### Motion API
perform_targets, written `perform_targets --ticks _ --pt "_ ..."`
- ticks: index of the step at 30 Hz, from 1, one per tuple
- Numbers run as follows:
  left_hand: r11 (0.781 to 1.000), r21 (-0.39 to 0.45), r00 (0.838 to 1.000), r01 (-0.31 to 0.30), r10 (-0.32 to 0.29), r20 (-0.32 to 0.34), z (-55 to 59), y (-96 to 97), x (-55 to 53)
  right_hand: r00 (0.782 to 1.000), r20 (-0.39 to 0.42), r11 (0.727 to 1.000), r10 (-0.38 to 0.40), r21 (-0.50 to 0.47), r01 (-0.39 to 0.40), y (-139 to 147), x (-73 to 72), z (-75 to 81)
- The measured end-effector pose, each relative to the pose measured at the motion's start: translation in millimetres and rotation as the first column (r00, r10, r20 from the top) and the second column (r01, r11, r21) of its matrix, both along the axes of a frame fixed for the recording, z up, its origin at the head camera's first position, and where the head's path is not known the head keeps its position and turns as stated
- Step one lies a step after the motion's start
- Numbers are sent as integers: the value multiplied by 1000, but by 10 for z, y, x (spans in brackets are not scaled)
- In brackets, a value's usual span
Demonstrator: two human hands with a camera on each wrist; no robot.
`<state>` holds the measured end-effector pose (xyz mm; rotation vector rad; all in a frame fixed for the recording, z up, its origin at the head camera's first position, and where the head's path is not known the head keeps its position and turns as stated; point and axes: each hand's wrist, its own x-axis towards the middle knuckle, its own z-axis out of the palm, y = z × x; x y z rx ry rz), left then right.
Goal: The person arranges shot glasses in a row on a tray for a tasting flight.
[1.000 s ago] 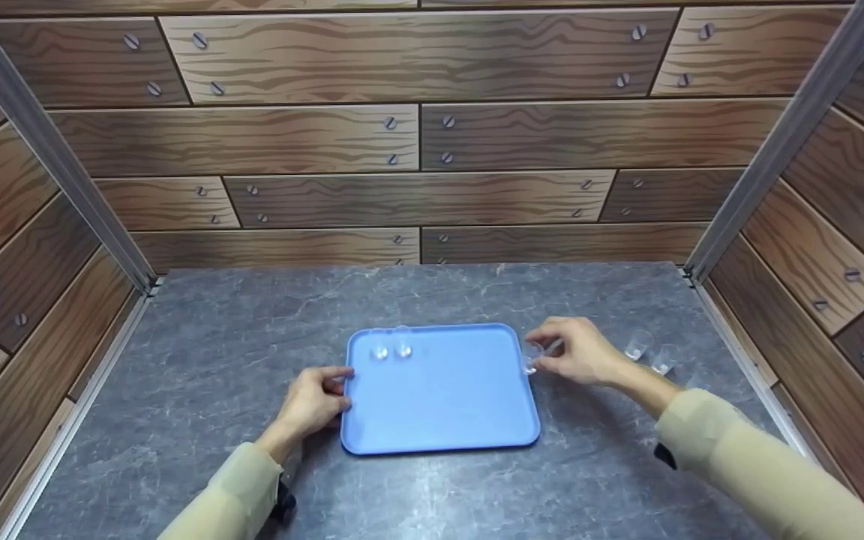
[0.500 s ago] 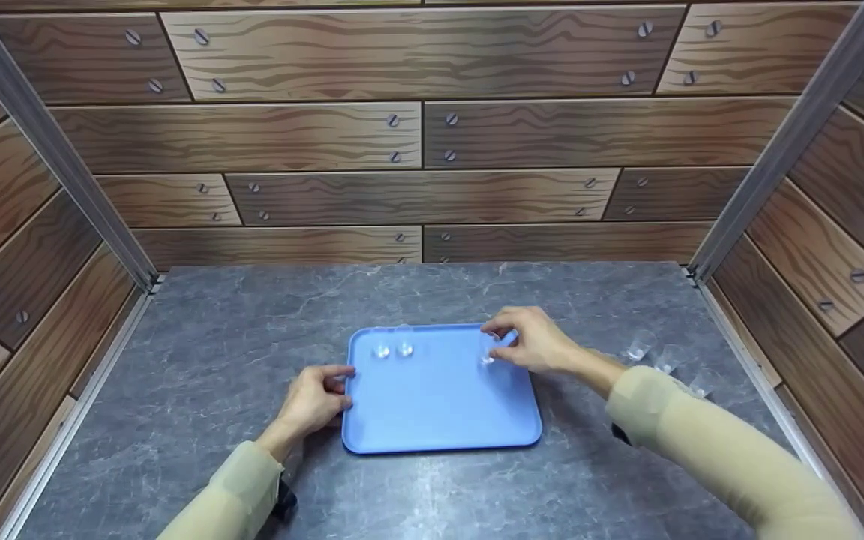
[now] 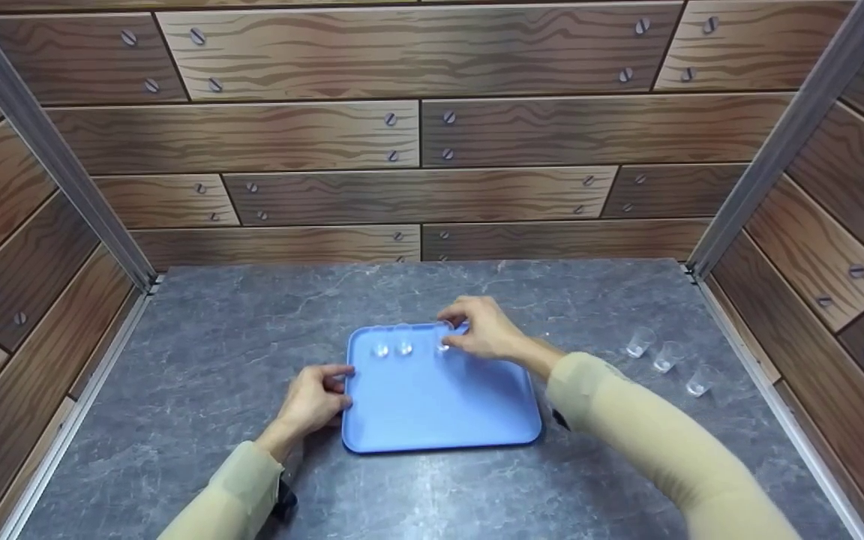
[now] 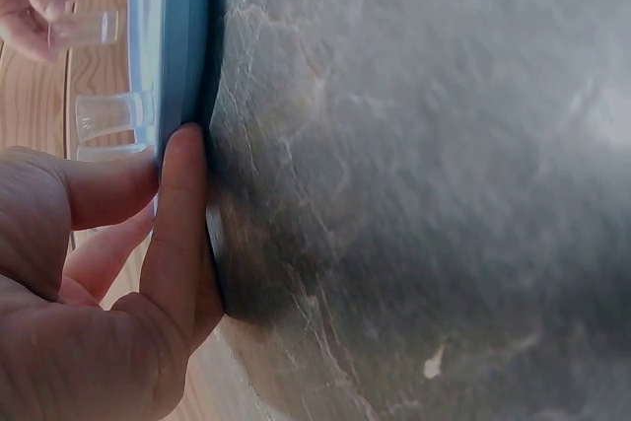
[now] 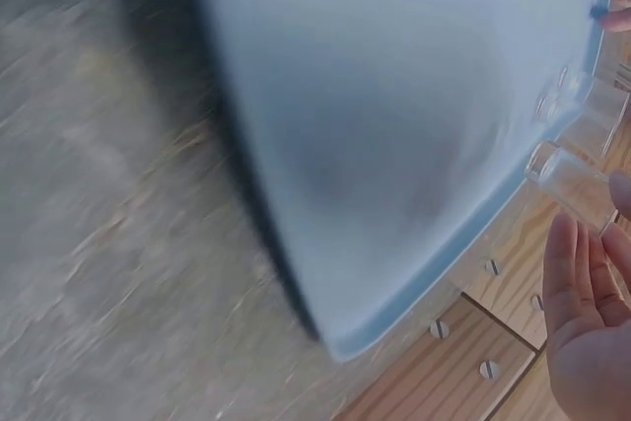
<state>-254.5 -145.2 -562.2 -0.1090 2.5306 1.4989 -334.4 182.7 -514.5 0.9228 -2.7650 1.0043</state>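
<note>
The right hand is clamping a small clear cup between thumb and fingers, just over the far part of the blue tray. Two matching cups are standing left of it. The left hand, fingertips apart, is touching the tray's left edge. Three more cups are sitting on the counter.

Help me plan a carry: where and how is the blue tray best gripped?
Probably take the blue tray by the raised rim on its left and right sides, one hand from each. It lies flat and looks broad for one hand; two clear cups stand near the far edge, so that side seems riskier. The left hand grips the left rim.
</note>
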Motion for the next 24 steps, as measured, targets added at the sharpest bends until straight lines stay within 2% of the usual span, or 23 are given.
perform_targets --ticks 10,17,24 --pt "1000 -7 1000 6 -6 9 -2 -10 -3 995 61 997 -76 -15 77 -218 -126 -99" --pt "1000 30 1000 6 -7 12 16 -8 6 989 108 994 -106 -6 107 -275 -119 -154" --pt "1000 9 1000 1 -1 18 -5 -8 8 986 114 993 -121 10 121 -327 -119 -196"
